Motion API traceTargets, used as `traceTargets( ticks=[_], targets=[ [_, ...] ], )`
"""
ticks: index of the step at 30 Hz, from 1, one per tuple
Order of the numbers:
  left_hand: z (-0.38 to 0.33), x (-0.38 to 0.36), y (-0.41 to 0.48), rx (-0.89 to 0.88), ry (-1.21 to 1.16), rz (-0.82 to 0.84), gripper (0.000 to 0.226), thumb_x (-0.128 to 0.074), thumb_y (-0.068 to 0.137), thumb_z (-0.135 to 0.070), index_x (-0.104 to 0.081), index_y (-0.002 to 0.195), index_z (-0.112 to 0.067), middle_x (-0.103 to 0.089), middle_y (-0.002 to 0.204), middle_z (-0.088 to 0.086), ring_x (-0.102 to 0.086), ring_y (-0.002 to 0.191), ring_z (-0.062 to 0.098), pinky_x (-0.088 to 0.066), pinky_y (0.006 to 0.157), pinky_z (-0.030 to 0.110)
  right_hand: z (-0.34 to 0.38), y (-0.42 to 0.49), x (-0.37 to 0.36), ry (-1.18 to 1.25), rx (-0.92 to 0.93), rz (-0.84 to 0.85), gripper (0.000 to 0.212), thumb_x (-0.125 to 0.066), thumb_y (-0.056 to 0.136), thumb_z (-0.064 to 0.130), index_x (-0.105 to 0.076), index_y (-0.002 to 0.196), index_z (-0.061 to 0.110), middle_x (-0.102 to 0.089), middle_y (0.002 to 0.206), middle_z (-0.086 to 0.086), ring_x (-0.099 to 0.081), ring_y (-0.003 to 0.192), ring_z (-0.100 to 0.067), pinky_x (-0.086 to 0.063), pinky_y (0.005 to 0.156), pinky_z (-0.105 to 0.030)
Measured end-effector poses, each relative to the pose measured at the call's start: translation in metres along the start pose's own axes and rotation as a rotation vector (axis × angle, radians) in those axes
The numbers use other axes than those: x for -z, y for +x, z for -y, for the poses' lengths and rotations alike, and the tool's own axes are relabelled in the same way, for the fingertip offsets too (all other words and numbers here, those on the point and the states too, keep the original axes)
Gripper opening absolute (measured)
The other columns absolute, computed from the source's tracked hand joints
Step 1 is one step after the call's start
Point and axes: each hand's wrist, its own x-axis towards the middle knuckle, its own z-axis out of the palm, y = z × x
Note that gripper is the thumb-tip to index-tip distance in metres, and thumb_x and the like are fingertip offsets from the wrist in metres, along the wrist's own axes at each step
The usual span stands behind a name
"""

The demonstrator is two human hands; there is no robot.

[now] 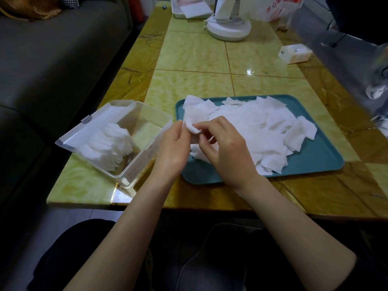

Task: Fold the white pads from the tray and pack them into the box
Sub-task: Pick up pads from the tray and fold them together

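- Over the near-left corner of the teal tray (319, 164), both hands meet on one white pad (192, 127).
- Left hand (174, 145): fingers (180, 129) curled, pinching the pad's left edge.
- Right hand (222, 148): thumb and forefinger pinch the same pad from the right, other fingers loosely curled below.
- Held pad is lifted off the tray and bunched between the fingertips; cannot tell how far it is folded.
- Loose pile of pads (256, 122) covers most of the tray, flat and overlapping, and a few reach the far rim.
- Clear box (147, 120) sits just left of the tray with its lid open toward the far left.
- Stack of folded pads (109, 145) fills the box's left part; the right part shows the surface through the bottom.
- Tray and box both rest on the yellow-green marbled surface (199, 59), near its front edge.
- Far end: a white round appliance base (228, 31); a small white carton (295, 53) at the right.
- Dark sofa (52, 59) runs along the left.
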Motion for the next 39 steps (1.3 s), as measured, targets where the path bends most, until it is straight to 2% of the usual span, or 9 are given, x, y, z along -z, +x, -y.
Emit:
traceTargets(
  ticks=[3,6,11,14,17,24,31,35,39],
  targets=[
    [-0.009,0.000,-0.001,0.107,-0.108,0.025,0.050,-0.024,0.103,-0.040,-0.066,0.081,-0.023,-0.070,0.078,-0.008,-0.065,0.086,0.010,-0.049,0.083,0.029,-0.002,0.000,-0.001,0.000,-0.025,0.031,0.021,-0.050,0.088,0.014,-0.066,0.098,0.005,-0.060,0.085,-0.008,-0.057,0.074,-0.019,-0.046,0.070,-0.025],
    [-0.009,0.004,-0.003,0.035,-0.092,0.029,0.037,-0.041,0.100,-0.035,-0.066,0.088,-0.011,-0.068,0.083,0.000,-0.063,0.078,0.009,-0.049,0.079,0.030,-0.001,0.002,0.002,0.086,-0.023,0.103,0.017,-0.055,0.089,0.014,-0.067,0.098,0.007,-0.060,0.084,-0.004,-0.057,0.074,-0.016,-0.048,0.070,-0.026],
    [-0.007,0.010,-0.002,0.025,-0.102,-0.049,0.042,-0.050,0.079,-0.038,-0.067,0.095,-0.003,-0.070,0.094,0.020,-0.064,0.081,0.024,-0.051,0.082,0.050,-0.018,0.010,0.013,-0.003,-0.226,0.065,0.020,-0.056,0.089,0.019,-0.063,0.106,0.012,-0.061,0.103,-0.003,-0.054,0.098,-0.019,-0.048,0.082,-0.034],
    [-0.008,0.013,-0.002,0.038,-0.077,-0.088,0.038,-0.050,0.077,-0.042,-0.066,0.089,-0.010,-0.068,0.097,0.020,-0.065,0.091,0.036,-0.049,0.086,0.053,-0.039,0.008,0.018,-0.260,-0.442,0.348,0.050,-0.061,0.088,0.026,-0.044,0.133,0.011,-0.045,0.133,-0.009,-0.039,0.120,-0.028,-0.036,0.097,-0.035],
    [-0.007,0.015,-0.001,0.029,-0.051,-0.101,0.027,-0.052,0.082,-0.038,-0.064,0.086,-0.015,-0.069,0.090,0.013,-0.065,0.087,0.027,-0.051,0.083,0.047,-0.047,0.004,0.020,-0.365,-0.502,0.497,0.054,-0.060,0.087,0.035,-0.042,0.134,0.014,-0.043,0.134,-0.008,-0.037,0.120,-0.027,-0.035,0.094,-0.034],
    [0.001,0.015,0.004,-0.004,0.019,-0.127,0.024,-0.051,0.096,-0.020,-0.064,0.090,-0.001,-0.059,0.074,-0.001,-0.054,0.073,0.016,-0.042,0.070,0.033,-0.049,0.008,0.026,-0.353,-0.504,0.290,0.025,-0.046,0.097,0.027,-0.060,0.111,0.013,-0.058,0.110,-0.007,-0.052,0.102,-0.025,-0.039,0.078,-0.033],
    [0.004,0.006,0.001,0.002,0.022,-0.056,0.019,-0.052,0.096,-0.021,-0.064,0.089,-0.008,-0.066,0.082,0.005,-0.058,0.076,0.014,-0.046,0.069,0.028,-0.032,0.016,0.025,-0.106,-0.252,-0.258,0.015,-0.052,0.095,0.016,-0.063,0.100,0.009,-0.057,0.093,-0.001,-0.043,0.072,-0.002,-0.039,0.065,-0.012],
    [0.006,-0.001,-0.001,-0.006,-0.024,-0.030,0.027,-0.051,0.096,-0.021,-0.060,0.090,0.004,-0.063,0.082,0.020,-0.055,0.074,0.018,-0.041,0.068,0.035,-0.014,0.012,0.016,0.012,-0.033,-0.151,0.014,-0.054,0.088,0.006,-0.064,0.096,0.005,-0.058,0.095,-0.004,-0.053,0.077,-0.003,-0.044,0.065,-0.009],
    [0.006,-0.002,0.001,0.015,-0.037,-0.057,0.025,-0.046,0.096,-0.009,-0.051,0.071,-0.011,-0.054,0.059,-0.014,-0.047,0.057,0.000,-0.038,0.061,0.018,-0.011,0.005,0.005,0.097,0.039,0.017,0.014,-0.057,0.084,0.008,-0.066,0.095,0.005,-0.058,0.097,-0.007,-0.059,0.086,-0.014,-0.053,0.070,-0.027]
  ],
)
